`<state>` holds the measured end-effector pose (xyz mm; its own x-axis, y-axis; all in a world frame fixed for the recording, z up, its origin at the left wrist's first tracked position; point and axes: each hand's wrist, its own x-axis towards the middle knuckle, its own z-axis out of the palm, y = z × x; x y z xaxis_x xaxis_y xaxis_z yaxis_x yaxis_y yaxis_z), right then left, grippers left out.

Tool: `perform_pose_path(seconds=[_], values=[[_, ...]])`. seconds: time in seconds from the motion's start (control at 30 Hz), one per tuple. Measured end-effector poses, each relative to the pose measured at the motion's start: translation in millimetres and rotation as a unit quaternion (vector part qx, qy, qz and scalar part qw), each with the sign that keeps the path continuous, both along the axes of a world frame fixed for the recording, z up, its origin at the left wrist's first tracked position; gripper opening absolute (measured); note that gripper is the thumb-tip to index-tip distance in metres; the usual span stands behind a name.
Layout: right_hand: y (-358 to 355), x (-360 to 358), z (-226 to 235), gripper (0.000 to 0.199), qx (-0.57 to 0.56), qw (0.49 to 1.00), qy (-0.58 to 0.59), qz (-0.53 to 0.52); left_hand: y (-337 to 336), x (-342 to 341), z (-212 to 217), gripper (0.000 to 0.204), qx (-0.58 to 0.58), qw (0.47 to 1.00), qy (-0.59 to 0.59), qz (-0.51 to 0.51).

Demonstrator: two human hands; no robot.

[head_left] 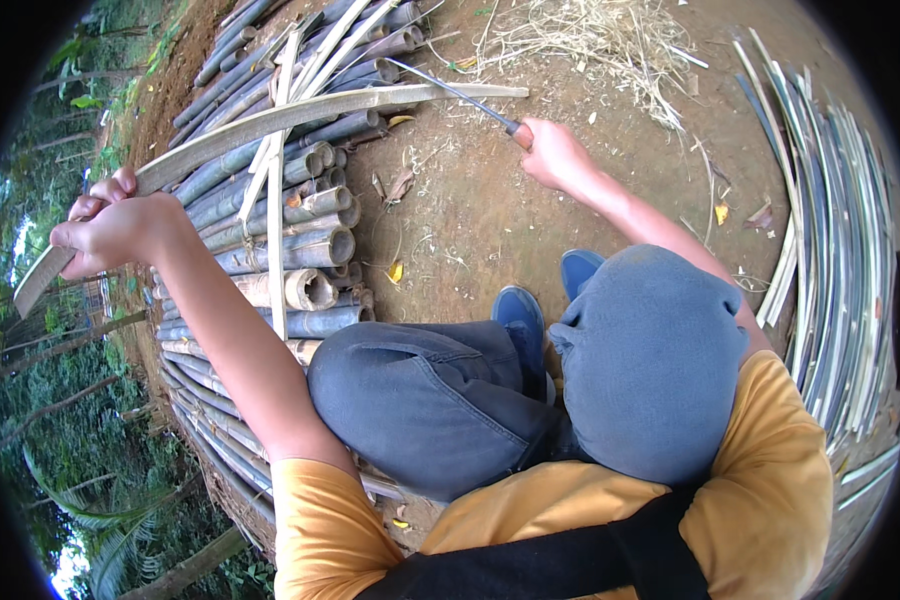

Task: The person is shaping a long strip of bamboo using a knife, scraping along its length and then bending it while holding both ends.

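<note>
A long, flat, pale bamboo strip (300, 118) arches across the upper left of the head view. My left hand (120, 225) is wrapped round it near its left end, and a short piece sticks out below the fist. On the far side, my right hand (555, 155) is closed round the wooden handle of a knife (488, 111). The thin dark blade points up and left and crosses the strip near its far right end. Whether the edge is cutting into the strip, I cannot tell.
Bamboo poles (300, 245) lie stacked on my left, with pale split strips (276, 200) across them. Curly shavings (590, 60) cover the ground ahead. A bundle of long thin strips (840, 250) lies at right. Green plants (60, 420) grow beyond the poles. My bent knees (420, 400) are between my arms.
</note>
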<state>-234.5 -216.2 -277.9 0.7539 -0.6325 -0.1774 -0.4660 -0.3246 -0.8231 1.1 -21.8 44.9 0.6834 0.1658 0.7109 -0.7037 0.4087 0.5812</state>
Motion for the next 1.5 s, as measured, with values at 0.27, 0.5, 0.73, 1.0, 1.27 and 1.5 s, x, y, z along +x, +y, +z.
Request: perform_pose_path(seconds=[0.27, 0.5, 0.73, 1.0, 1.27, 1.5], values=[[-7.4, 5.6, 12.7, 0.02, -0.013, 0.992, 0.115, 0.055, 5.6, 6.3, -4.3, 0.021, -0.024, 0.999, 0.02, 0.012], [6.2, 4.5, 40.9, 0.006, -0.056, 0.993, 0.066, 0.083, 16.7, 10.2, -8.9, 0.021, -0.015, 1.0, 0.001, -0.002], [-25.2, 13.2, -33.6, 0.018, 0.002, 0.994, 0.111, -0.021, 3.9, 2.9, -3.9, 0.021, -0.026, 1.0, 0.006, 0.016], [14.7, 25.3, 19.3, 0.006, -0.057, 0.995, 0.034, 0.078, 6.4, -0.6, -6.5, 0.019, 0.003, 0.999, 0.0, 0.041], [-18.5, 25.5, -27.5, 0.009, 0.01, 0.996, 0.083, -0.027, -3.3, -8.2, -4.1, 0.018, 0.007, 1.0, -0.002, 0.019], [21.9, 21.3, -11.1, 0.01, -0.033, 0.998, -0.041, 0.025, -3.0, -7.5, -1.4, 0.014, 0.011, 0.999, -0.007, 0.041]])
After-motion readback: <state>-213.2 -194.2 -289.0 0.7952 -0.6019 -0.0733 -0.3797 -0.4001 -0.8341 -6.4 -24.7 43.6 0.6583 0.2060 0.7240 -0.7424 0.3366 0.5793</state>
